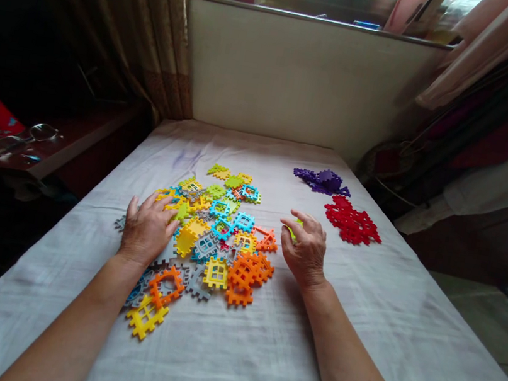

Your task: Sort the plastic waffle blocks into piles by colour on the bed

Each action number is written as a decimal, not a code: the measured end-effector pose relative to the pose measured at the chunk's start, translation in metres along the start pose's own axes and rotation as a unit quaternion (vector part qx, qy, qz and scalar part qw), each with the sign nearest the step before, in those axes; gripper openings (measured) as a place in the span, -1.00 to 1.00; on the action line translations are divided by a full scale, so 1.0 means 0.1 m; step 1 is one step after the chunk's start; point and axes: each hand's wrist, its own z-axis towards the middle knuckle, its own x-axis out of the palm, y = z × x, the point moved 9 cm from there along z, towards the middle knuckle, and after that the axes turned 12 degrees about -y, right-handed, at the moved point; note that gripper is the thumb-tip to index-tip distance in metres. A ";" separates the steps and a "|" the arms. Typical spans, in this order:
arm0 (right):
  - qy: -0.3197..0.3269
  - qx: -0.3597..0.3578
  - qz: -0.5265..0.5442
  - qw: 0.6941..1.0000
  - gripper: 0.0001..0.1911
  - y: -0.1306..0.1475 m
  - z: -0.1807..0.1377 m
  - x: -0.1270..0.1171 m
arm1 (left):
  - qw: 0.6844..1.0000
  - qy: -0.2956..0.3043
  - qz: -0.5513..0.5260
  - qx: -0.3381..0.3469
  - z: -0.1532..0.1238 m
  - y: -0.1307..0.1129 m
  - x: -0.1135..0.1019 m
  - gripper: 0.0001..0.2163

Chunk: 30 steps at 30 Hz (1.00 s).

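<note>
Purple pieces point(323, 180) and red pieces point(352, 223) lay sorted, upper right; mixed pile point(213, 235) remained.
Your right hand point(306, 249) pinched a green piece point(294, 231); left hand point(147, 229) lay flat, its grip empty.

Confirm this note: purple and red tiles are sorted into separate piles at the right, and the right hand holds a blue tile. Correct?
Not quite. The head view shows the right hand holding a yellow-green tile, not a blue one. The rest stands: the purple pile and the red pile lie separately at the right.
</note>
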 end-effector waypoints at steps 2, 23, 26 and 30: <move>-0.009 -0.007 0.011 1.000 -0.78 0.04 0.00 -0.01 | 1.000 -0.024 -0.009 0.003 0.01 0.00 -0.02 -0.79; 0.136 0.075 0.313 0.937 -0.81 0.82 -0.06 0.13 | 0.905 -0.052 -0.422 0.007 -0.09 -0.88 -0.36 -0.72; 0.135 0.124 0.291 0.939 -0.79 0.60 0.03 0.12 | 0.917 -0.036 -0.397 0.024 -0.09 -0.87 -0.33 -0.68; 0.065 0.244 0.173 0.952 -0.67 -0.17 0.17 -0.04 | 0.953 -0.022 -0.292 0.081 -0.08 -0.84 -0.26 -0.61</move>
